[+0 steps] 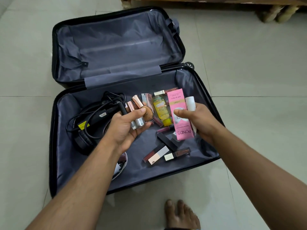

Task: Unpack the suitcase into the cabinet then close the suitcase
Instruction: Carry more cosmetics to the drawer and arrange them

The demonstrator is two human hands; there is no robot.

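**Both hands full above the open suitcase**

While the suitcase (69,163) lies wide open on the tiled floor (249,80), both hands hover over its near half. The left hand (123,128) curls its fingers and thumb round a bunch of small cosmetics bottles (138,112), some with rose-gold caps, together with a black stick. The right hand (199,122) grips a pink box (180,113) and a white tube (190,103) side by side. Below them, on the grey lining, lie a yellow bottle (162,111), several lipsticks (166,154) and a small black box. At the left end sits a tangle of black cables (93,113) with headphones (83,143). The far half holds nothing but its lining. A bare foot (181,214) rests on the floor just beside the near edge.
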